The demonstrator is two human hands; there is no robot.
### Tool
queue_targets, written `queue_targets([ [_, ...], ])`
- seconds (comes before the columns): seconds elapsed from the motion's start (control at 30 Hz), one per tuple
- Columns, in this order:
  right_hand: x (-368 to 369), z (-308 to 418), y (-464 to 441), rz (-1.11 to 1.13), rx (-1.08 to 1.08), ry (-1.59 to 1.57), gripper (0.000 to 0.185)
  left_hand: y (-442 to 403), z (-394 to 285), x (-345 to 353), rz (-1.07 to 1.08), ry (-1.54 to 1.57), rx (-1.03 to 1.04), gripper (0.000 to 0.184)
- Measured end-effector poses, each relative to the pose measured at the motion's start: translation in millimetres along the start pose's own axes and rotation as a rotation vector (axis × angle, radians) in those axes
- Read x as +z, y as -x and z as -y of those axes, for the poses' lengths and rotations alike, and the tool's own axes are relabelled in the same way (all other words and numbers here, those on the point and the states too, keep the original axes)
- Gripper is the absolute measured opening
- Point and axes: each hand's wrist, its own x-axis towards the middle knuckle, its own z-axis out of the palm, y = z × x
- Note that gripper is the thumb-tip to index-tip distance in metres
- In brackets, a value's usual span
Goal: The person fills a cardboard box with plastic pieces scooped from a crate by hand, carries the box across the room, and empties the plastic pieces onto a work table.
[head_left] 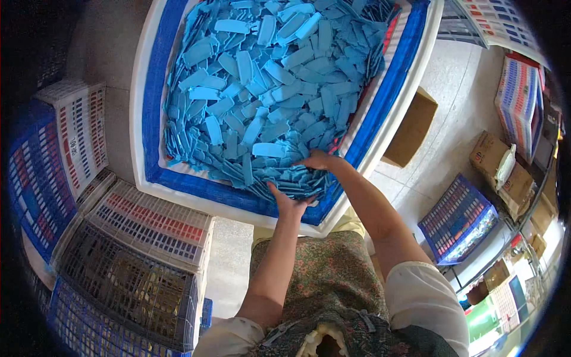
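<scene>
A large white-rimmed bin (pixel 138 119) with a blue inner border holds a deep heap of flat light-blue plastic pieces (pixel 250 89). At the near right corner of the heap, my left hand (pixel 289 202) is against the near edge of the pieces, thumb up and fingers spread beneath or behind them. My right hand (pixel 321 160) reaches over the right side of the same corner, its fingertips among the pieces. Several stacked pieces lie between the two hands. Part of the fingers of both hands is hidden by the pieces.
Plastic crates (pixel 148 223) in white, red and blue are stacked at the left. Right of the bin stands an open cardboard box (pixel 411 128). Farther right are a blue crate (pixel 458 220), more cardboard boxes (pixel 502 169) and a striped crate (pixel 518 101).
</scene>
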Motion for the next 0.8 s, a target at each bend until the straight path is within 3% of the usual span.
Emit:
queue_targets([
  [0.13,10,18,50,-0.15,-0.048,0.08,0.077,3,2,-15,0.107,0.052,0.029,0.087],
  [0.2,14,31,89,-0.16,-0.039,-0.043,0.074,14,3,-17,0.104,0.077,0.0,0.089],
  [0.4,17,70,142,-0.372,-0.138,0.092,0.075,58,-14,10,0.088,-0.125,0.174,0.083],
  [0.53,20,92,155,-0.57,-0.396,0.048,0.073,73,-35,30,0.056,-0.296,0.274,0.081],
  [0.63,15,118,178,-0.595,-0.478,-0.027,0.073,78,-54,37,0.155,-0.346,0.452,0.08],
  [0.67,13,126,185,-0.621,-0.557,-0.067,0.074,90,-57,47,0.054,-0.376,0.489,0.077],
  [0.8,7,151,213,-0.66,-0.658,-0.066,0.073,116,-66,69,0.113,-0.414,0.598,0.076],
])
